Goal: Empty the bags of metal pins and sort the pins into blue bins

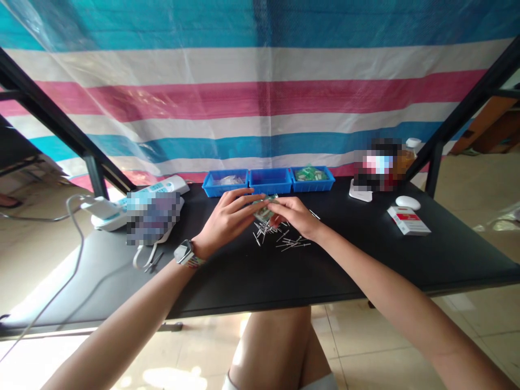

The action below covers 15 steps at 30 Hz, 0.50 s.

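Above the middle of the black table, both hands hold a small clear plastic bag with green printing [265, 210]. My left hand [231, 218], with a watch on its wrist, has its fingers reaching along the bag's left and top side. My right hand [296, 215] pinches the bag's right edge between thumb and fingers. Below the bag lies a loose pile of thin silver pins [293, 243] that look like blind rivets. Part of the pile is hidden by the bag and my right hand.
Behind my hands stand three joined blue trays [270, 188]; the left holds clear bags, the right green-printed packets [311, 173]. A power strip [174, 185] and cable lie left. At right are a red-and-white box [408, 221], a white mouse-like object [408, 203] and a bottle [410, 151].
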### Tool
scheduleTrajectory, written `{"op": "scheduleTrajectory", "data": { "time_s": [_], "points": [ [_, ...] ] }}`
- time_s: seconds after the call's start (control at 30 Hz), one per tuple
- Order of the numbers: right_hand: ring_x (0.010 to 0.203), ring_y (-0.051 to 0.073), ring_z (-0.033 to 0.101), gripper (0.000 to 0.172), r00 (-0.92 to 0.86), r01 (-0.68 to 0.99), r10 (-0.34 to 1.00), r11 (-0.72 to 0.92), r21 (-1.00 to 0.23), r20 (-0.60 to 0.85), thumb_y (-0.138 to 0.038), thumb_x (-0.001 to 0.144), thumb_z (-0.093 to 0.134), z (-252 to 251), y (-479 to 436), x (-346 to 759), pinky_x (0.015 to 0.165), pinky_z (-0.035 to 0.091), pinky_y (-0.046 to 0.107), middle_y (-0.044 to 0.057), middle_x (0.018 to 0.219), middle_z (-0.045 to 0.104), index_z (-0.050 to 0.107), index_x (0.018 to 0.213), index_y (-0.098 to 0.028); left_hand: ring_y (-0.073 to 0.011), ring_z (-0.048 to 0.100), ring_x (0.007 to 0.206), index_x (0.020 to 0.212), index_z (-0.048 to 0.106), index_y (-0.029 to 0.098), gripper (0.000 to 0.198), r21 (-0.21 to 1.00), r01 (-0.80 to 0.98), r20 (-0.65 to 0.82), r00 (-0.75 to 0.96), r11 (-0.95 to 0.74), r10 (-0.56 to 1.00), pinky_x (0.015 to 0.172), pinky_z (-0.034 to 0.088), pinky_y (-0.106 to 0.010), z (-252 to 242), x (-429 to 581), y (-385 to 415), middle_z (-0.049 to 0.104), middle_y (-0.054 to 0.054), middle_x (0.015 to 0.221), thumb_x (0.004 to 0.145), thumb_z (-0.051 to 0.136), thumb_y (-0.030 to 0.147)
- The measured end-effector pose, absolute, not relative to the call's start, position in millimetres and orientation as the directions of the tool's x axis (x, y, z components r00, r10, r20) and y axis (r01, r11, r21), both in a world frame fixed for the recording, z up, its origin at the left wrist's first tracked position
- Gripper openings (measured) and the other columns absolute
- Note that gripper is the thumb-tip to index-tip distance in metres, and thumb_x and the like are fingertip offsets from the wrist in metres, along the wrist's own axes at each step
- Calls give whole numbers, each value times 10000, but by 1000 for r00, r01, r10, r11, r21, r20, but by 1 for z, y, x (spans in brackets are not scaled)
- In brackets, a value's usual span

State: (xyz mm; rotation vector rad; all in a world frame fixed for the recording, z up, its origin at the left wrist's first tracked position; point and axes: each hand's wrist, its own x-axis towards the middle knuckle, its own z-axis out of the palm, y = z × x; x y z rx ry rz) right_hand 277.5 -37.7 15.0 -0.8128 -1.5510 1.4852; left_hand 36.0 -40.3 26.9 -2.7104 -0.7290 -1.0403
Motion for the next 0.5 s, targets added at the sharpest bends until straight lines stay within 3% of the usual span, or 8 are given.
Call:
{"op": "scheduleTrajectory", "data": {
  "time_s": [0.07, 0.17, 0.3, 0.37, 0.5],
  "points": [
    [701, 194, 684, 421, -372, 23, 903, 243, -970, 217, -609, 929, 719, 15, -39, 279, 640, 559, 311, 35, 777, 717, 740, 885, -191, -287, 632, 1327, 1446, 682, 290, 382, 106, 470, 676, 612, -876, 410, 1121, 537, -502, 25, 38, -41, 772, -82, 1331, 1083, 594, 207],
    [864, 213, 721, 273, -168, 143, 883, 461, -876, 437, -465, 972, 676, 16, -42, 281, 748, 592, 330, 71, 1050, 763, 753, 1071, -223, -261, 677, 1199, 1287, 753, 225, 252, 247, 476, 720, 493, -844, 489, 1040, 574, -431, 20, 43, -40, 791, -98, 1183, 1090, 599, 255],
    [1110, 256, 731, 347, -215, 135, 781, 618, -775, 586, -325, 918, 716, 19, -47, 280, 980, 604, 402, 91, 1293, 741, 732, 1259, -261, -222, 720, 1029, 1224, 757, 192, 242, 411, 488, 666, 416, -770, 619, 921, 599, -344, 16, 47, -40, 775, -93, 1103, 1085, 615, 331],
    [1085, 257, 749, 367, -265, 98, 796, 583, -806, 544, -303, 884, 757, 17, -47, 277, 980, 612, 411, 81, 1225, 767, 737, 1247, -258, -212, 739, 1021, 1288, 730, 214, 276, 465, 480, 622, 420, -744, 660, 907, 595, -319, 14, 48, -41, 779, -80, 1140, 1078, 625, 359],
    [858, 234, 766, 352, -273, -48, 912, 304, -951, 305, -361, 800, 854, 9, -40, 271, 774, 645, 375, 42, 938, 782, 741, 1107, -231, -221, 763, 1021, 1348, 666, 240, 350, 551, 495, 562, 376, -672, 737, 863, 587, -306, 9, 49, -44, 800, -57, 1139, 1049, 668, 421]
  ]
}}
